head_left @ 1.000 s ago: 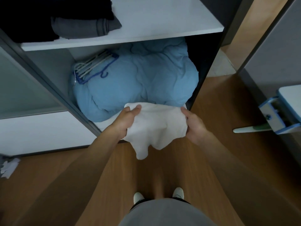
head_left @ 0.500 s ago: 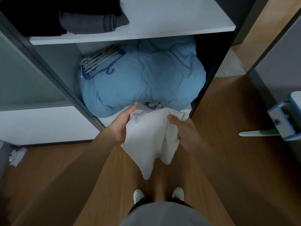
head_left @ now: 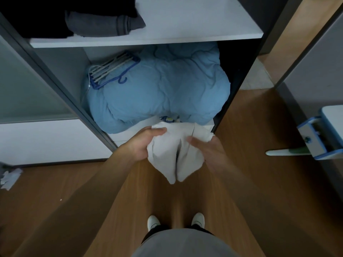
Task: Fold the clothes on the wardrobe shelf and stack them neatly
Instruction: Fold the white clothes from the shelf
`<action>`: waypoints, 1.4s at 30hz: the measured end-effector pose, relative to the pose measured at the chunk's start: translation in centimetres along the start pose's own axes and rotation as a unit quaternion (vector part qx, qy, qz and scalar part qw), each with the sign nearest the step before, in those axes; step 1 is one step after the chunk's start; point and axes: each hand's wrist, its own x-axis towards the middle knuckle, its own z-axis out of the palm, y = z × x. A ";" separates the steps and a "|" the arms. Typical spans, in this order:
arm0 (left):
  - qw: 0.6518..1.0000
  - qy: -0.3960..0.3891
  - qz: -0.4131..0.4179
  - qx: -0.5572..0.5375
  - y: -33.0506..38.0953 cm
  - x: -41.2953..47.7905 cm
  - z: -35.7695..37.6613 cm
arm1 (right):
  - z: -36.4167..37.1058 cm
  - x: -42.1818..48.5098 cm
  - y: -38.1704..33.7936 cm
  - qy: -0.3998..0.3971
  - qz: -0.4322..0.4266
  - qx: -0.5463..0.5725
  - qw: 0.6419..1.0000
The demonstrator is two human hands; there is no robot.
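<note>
On the upper wardrobe shelf (head_left: 185,37) at the left, a folded grey garment (head_left: 104,25) lies against a black pile (head_left: 37,15). Below it, a bundle of hangers (head_left: 111,71) rests on a blue duvet (head_left: 163,89) stuffed into the lower compartment. Just in front of the wardrobe, above the wooden floor (head_left: 241,127), the left hand (head_left: 143,143) grips the left side of a white garment (head_left: 176,154), thumb laid over its top edge. The garment hangs doubled between both hands, two lobes drooping side by side. The right hand (head_left: 207,153) clasps its right side, thumb pressed on the front.
</note>
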 end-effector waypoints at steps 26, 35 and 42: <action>0.985 0.151 -0.053 0.068 1.9 1.6 -0.7 | -2.7 2.3 -2.5 0.033 -0.032 -0.151 0.987; 0.983 0.141 -0.101 0.061 2.7 1.6 -0.9 | 0.2 2.2 -2.3 -0.049 -0.161 -0.677 0.717; 0.973 0.176 -0.068 0.130 2.8 1.4 -2.1 | -0.5 1.6 -3.8 -0.247 -0.121 -0.452 0.849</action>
